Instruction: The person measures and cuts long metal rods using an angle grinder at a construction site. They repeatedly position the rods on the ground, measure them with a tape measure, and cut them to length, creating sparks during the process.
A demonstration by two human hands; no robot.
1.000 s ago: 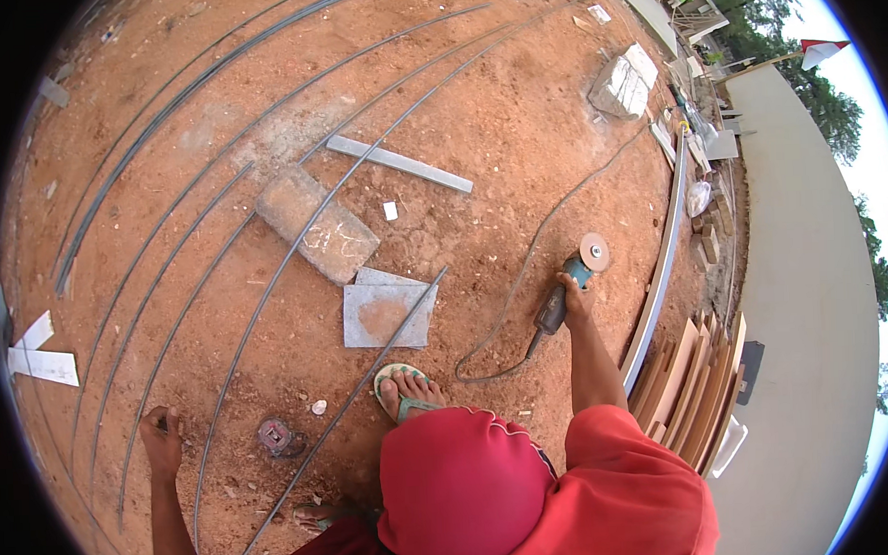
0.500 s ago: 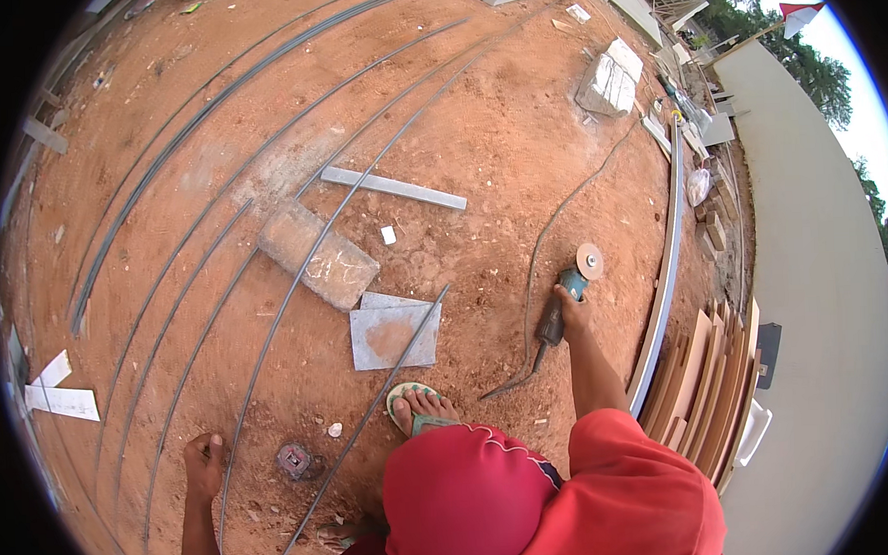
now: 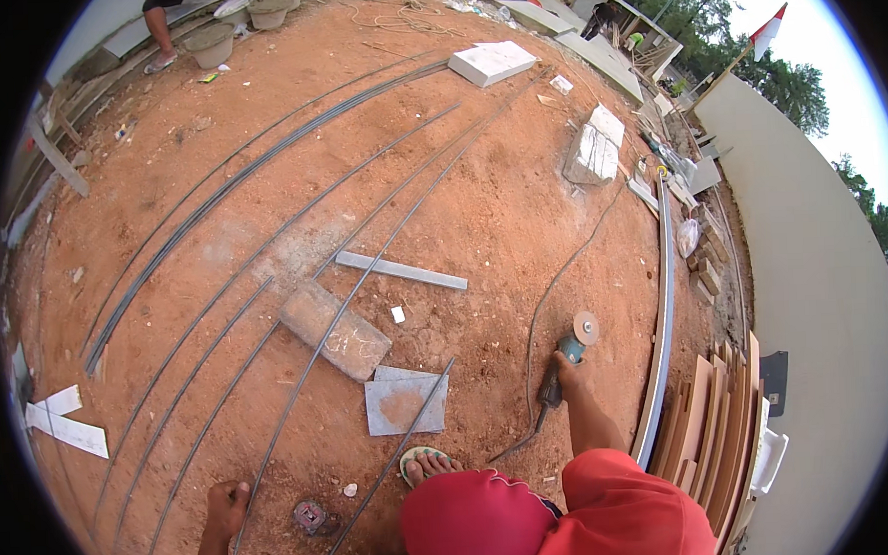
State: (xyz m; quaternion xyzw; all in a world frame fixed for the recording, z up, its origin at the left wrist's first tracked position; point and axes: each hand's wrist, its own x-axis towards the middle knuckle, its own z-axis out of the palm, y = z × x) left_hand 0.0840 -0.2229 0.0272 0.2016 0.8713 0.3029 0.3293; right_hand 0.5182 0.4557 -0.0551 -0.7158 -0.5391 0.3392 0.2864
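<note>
My right hand is wrapped round a teal-and-dark angle grinder. Its round cutting disc points away from me, and its cord trails over the dirt. My left hand has curled fingers, with nothing visible in them. It is beside a long thin steel rod, left of a small grey-and-red device on the ground. That rod crosses a concrete block. A shorter-looking rod end lies over grey tiles ahead of my sandalled foot.
More rods stretch across the red dirt at left. A grey bar lies beyond the block. At right are a long metal profile, stacked boards and a wall. A person's leg shows beside buckets.
The view has tilted up, so the ground appears lower and more of the far end shows. My right hand keeps hold of the grinder; my left hand stays curled near the rod.
</note>
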